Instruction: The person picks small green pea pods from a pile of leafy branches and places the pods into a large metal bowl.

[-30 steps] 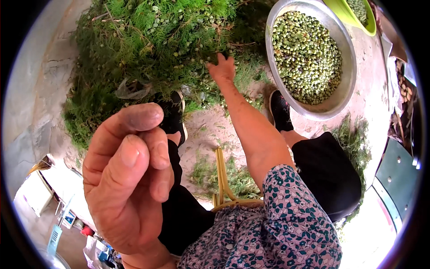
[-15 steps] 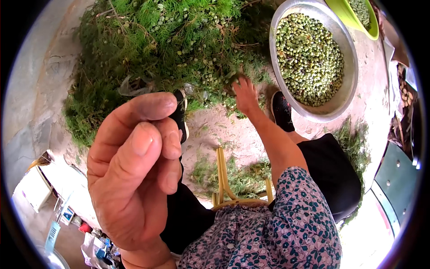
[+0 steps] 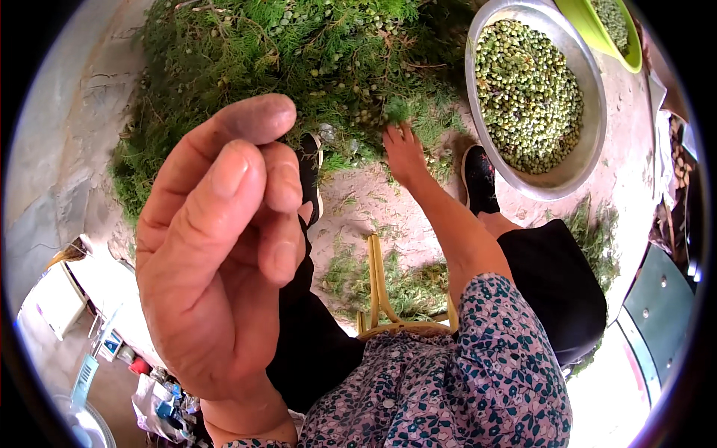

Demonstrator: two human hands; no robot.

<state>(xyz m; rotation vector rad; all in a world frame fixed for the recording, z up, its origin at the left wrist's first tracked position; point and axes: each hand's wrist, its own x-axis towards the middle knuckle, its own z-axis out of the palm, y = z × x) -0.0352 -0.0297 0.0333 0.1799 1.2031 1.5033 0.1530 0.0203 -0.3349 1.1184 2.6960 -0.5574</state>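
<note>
My left hand (image 3: 216,239) is raised large and close in front, palm partly showing. Its fingers are loosely curled, with gaps between them and the thumb, and nothing shows in them. Farther off, my right hand (image 3: 405,153) reaches down to the near edge of a heap of green conifer branches (image 3: 276,67), which carry small round pale green cones. Its fingers are closed at a feathery conifer sprig (image 3: 398,110); the fingertips are partly hidden in the greenery. Right of that hand stands a wide metal basin (image 3: 478,112) holding many small green cones.
A lime-green basin (image 3: 635,56) stands at the far right. My black shoes (image 3: 479,179) flank the right hand. Scattered green bits and a yellow stool or chair frame (image 3: 375,276) lie below. Clutter and a light-blue handled tool (image 3: 84,381) are at the lower left.
My right hand has drawn slightly back from the heap, with a green sprig now at its fingertips. The left hand has risen a little. The whole view has shifted slightly.
</note>
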